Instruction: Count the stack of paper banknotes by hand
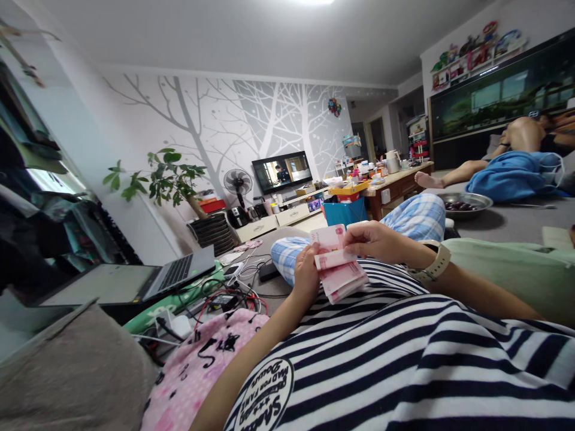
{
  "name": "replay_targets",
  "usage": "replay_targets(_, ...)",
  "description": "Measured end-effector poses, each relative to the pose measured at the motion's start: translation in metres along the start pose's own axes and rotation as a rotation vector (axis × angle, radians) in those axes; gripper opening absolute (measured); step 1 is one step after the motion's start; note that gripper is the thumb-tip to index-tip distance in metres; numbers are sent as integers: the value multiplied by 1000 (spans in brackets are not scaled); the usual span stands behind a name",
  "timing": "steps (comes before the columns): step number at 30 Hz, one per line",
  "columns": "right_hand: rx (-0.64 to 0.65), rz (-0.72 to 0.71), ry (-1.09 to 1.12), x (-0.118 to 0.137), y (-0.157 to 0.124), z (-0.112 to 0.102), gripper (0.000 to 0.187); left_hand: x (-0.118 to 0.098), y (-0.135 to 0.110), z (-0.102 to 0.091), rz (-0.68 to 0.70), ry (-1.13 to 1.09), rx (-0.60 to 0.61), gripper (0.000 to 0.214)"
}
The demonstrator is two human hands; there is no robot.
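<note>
A small stack of pink banknotes [344,280] is held over my lap, in front of the striped shirt. My left hand [307,272] grips the stack at its left edge, thumb on top. On the other side, my right hand [371,240] pinches the upper right part of the notes between thumb and fingers. One note is folded across the middle, with others showing above and below it. A pale watch band circles my right wrist. Both hands are close together, and the fingers behind the notes are hidden.
An open laptop [179,272] lies at left beside tangled cables and a pink cat-print cloth [202,365]. To the right are a metal bowl [467,203] of dark round items, a blue cloth [512,175] and another person's bare legs. Ahead stands a cluttered table [399,184].
</note>
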State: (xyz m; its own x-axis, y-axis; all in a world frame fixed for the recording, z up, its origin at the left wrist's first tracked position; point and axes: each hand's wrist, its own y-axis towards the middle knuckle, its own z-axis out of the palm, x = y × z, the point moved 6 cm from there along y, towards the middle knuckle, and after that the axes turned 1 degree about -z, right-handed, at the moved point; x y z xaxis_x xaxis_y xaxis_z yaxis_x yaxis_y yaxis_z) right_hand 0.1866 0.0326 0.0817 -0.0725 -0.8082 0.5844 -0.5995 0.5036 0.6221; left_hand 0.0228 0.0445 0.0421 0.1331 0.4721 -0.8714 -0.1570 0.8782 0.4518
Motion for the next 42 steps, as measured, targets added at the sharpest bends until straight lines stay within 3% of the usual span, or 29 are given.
replay_targets(2,42,6,20,-3,0,1,23,6,4,-3,15,-11,18,21)
replay_targets(6,314,45,64,-7,-4,16,25,14,10,-10,85,8,-12,22)
replay_targets(8,365,54,75,-7,-5,19,25,13,11,-11,123,12,-21,25)
replay_targets(20,-358,56,-62,-27,2,-25,36,22,6,2,-64,-260,99,23)
replay_targets(27,-340,31,-42,-28,5,-13,29,23,5,6,-80,-245,185,29)
replay_targets(35,-450,-13,-188,-20,-1,-17,18,25,8,2,-35,-215,188,26)
replay_targets(42,-486,-78,-367,-3,-6,-16,15,13,6,3,4,-177,130,28)
